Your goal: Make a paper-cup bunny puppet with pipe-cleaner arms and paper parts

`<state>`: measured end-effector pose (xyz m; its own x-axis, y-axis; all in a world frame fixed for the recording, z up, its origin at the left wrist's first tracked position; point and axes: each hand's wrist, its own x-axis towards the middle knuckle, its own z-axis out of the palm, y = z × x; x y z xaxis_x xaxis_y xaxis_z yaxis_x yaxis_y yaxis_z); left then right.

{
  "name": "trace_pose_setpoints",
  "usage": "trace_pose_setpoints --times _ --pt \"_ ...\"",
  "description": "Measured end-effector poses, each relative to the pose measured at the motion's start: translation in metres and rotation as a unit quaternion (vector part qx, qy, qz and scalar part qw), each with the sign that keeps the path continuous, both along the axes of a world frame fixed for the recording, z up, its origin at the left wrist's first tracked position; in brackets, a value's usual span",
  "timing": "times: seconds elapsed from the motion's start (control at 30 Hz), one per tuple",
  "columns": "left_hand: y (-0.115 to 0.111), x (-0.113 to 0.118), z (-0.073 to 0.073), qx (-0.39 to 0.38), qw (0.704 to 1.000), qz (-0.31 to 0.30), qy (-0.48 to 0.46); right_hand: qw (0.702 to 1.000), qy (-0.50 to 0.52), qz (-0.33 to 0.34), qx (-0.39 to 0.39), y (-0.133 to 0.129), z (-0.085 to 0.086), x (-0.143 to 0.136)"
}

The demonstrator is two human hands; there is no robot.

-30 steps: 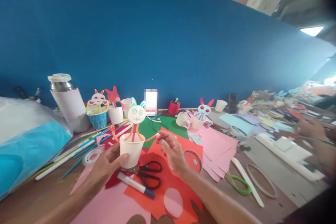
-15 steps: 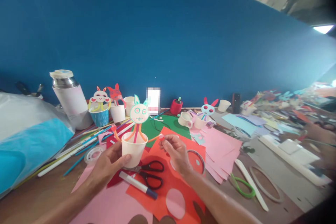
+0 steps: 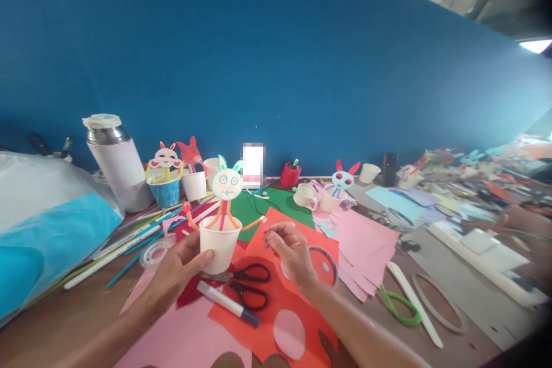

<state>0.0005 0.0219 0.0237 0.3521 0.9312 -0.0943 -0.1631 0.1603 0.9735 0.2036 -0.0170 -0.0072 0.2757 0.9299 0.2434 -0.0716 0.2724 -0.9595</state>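
My left hand point(image 3: 183, 261) is closed round a white paper cup point(image 3: 219, 247) held upright. Out of the cup rises a paper bunny face point(image 3: 227, 184) outlined in green, on orange and red pipe-cleaner strips. One orange arm point(image 3: 190, 218) ends in a red piece at the left. The right-hand orange arm point(image 3: 250, 224) has a bare whitish tip. Just beside that tip, my right hand point(image 3: 288, 247) pinches a small red piece point(image 3: 265, 229), partly hidden by the fingers. Below the cup lie black-handled scissors point(image 3: 250, 284) and a white marker point(image 3: 227, 303) with a dark cap.
Red paper point(image 3: 259, 333) and pink sheets point(image 3: 366, 247) cover the tabletop. Behind stand a flask point(image 3: 118, 164), a blue cup figure point(image 3: 164, 191) and a bunny cup point(image 3: 332, 201). Tape rolls point(image 3: 155, 253), a green pipe cleaner point(image 3: 401, 310) and a power strip point(image 3: 483, 261) lie around.
The red piece has come away from the right-hand arm's tip, which shows whitish now. A small gap separates my right fingers from it. My left hand still holds the cup.
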Motion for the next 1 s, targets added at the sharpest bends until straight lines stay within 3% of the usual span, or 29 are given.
trace_pose_setpoints --times 0.3,0.5,0.6,0.73,0.83,1.0 --pt "0.001 0.001 0.0 -0.008 1.0 -0.006 0.003 0.999 -0.014 -0.04 0.008 -0.004 0.019 0.003" --pt "0.006 -0.004 -0.006 -0.015 0.999 -0.03 -0.011 0.993 -0.114 -0.014 -0.041 0.0 0.017 0.005" --pt "0.008 -0.006 -0.01 -0.02 0.998 -0.035 -0.039 0.966 -0.247 0.013 -0.082 0.003 0.012 0.009" --pt "0.005 -0.005 -0.009 -0.033 0.996 -0.039 -0.069 0.903 -0.418 -0.012 -0.098 0.003 0.005 0.016" --pt "0.002 -0.004 -0.007 -0.039 0.995 -0.045 -0.083 0.873 -0.474 -0.024 -0.11 0.003 0.002 0.018" --pt "0.003 -0.004 -0.009 -0.042 0.993 -0.049 -0.102 0.851 -0.512 -0.019 -0.119 0.003 0.006 0.015"
